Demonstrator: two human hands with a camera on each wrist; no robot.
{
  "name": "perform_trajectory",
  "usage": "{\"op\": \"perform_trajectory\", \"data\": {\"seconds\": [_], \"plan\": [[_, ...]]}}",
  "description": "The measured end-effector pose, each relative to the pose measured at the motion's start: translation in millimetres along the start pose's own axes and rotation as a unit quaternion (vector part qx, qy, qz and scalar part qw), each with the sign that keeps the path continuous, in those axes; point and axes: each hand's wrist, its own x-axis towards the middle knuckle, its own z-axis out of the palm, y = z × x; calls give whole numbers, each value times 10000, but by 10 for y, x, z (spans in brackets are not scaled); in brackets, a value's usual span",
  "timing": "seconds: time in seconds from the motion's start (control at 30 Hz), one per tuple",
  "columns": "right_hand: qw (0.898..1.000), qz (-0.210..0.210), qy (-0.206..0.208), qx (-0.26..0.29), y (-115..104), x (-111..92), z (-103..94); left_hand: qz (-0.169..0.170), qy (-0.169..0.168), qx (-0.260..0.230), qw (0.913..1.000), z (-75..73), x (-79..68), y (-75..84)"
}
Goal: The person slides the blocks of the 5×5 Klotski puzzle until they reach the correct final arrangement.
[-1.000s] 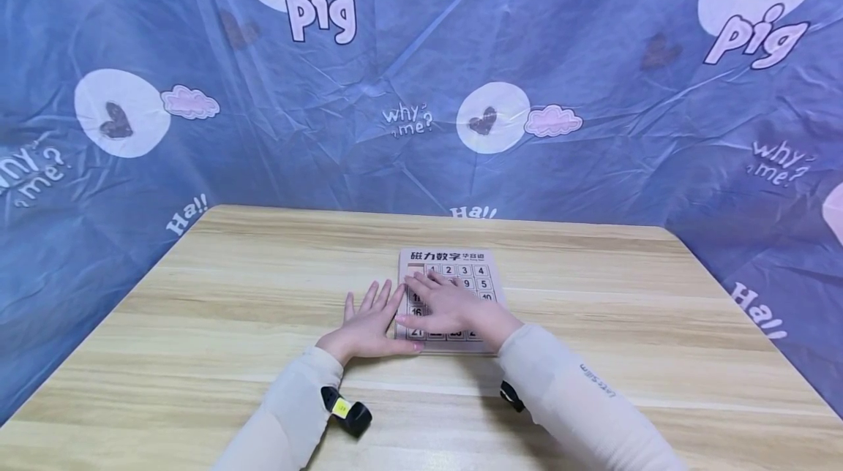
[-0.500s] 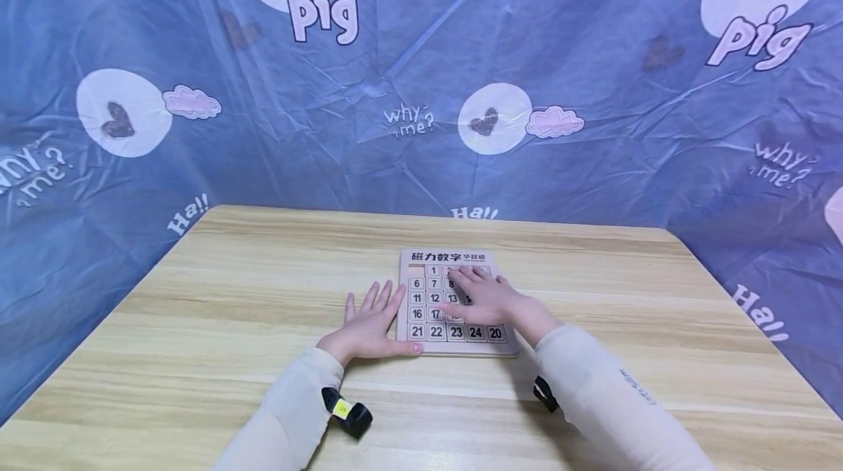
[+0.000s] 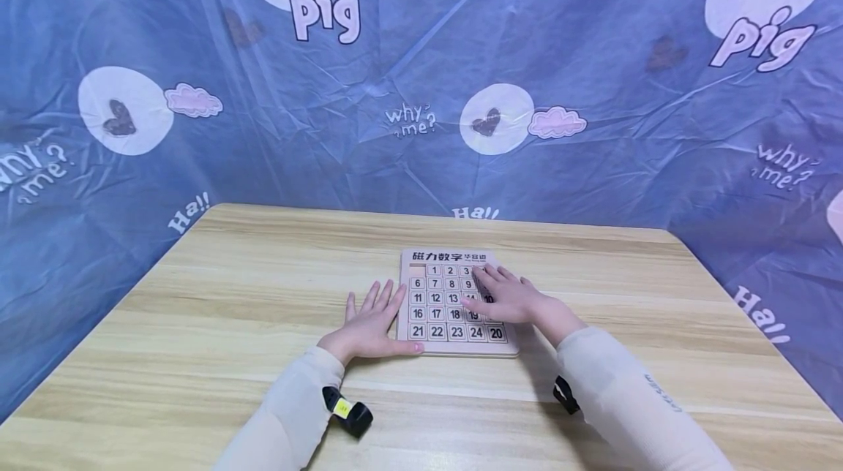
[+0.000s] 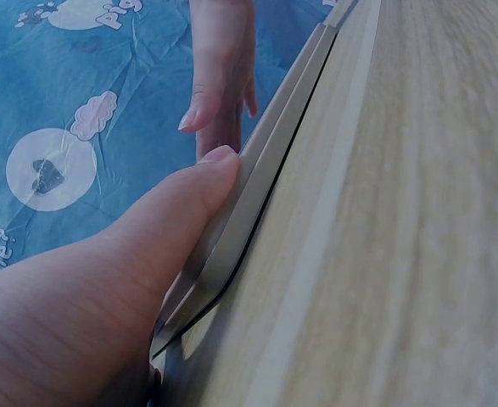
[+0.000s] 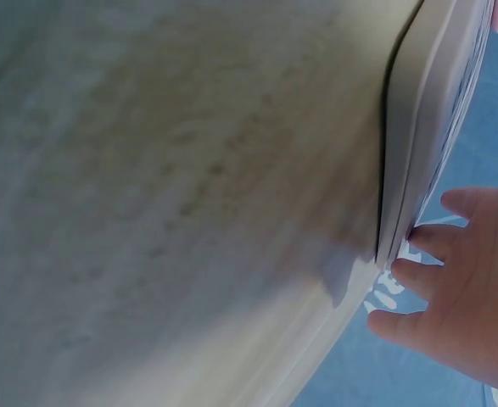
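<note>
A number sliding puzzle (image 3: 454, 348) lies flat on the table in the head view. Its tiles stand in rows, with a bare slot at the top left corner. My left hand (image 3: 369, 328) rests at the puzzle's left side, fingers spread and straight, thumb over the lower left corner. In the left wrist view that thumb (image 4: 176, 203) lies along the puzzle's edge. My right hand (image 3: 516, 300) reaches over the right-hand columns with extended fingers, hiding some tiles there. The right wrist view shows its spread fingers beside the puzzle's edge (image 5: 414, 110).
The wood-grain table (image 3: 263, 259) extends around the puzzle on all sides. Behind it hangs a blue printed cloth (image 3: 408, 178). A black wrist camera (image 3: 356, 418) is strapped at the left sleeve, and another black strap (image 3: 565, 394) shows under the right sleeve.
My right hand has slid right across the puzzle, from the left columns to the right side, uncovering most tiles. The left hand has stayed where it was.
</note>
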Motion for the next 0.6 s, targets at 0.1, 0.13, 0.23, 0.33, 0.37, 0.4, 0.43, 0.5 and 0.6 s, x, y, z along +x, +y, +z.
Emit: {"op": "perform_trajectory", "data": {"seconds": [0.1,0.13,0.23,0.33,0.37,0.4,0.43,0.5,0.6], "plan": [[10000,-9,12,-46,11,-6,12,-17,-7,-7,10000,2,0,-1],[10000,-9,17,-62,13,-6,16,-24,-10,-6,10000,2,1,0],[9999,-17,32,-128,10,-8,30,-40,-22,-1,10000,3,3,2],[9998,7,42,-191,4,-5,37,-36,-19,21,10000,4,4,3],[9998,-5,53,-210,4,-5,39,-38,-17,32,10000,5,3,2],[9997,4,49,-228,1,-5,40,-36,-12,41,10000,6,2,2],[9997,4,53,-247,-2,-3,41,-27,-2,50,10000,8,4,0],[9995,8,59,-300,-8,2,43,-25,1,68,10000,11,5,-4],[9993,-12,59,-368,-23,9,47,-29,6,77,10000,12,6,-6]]}}
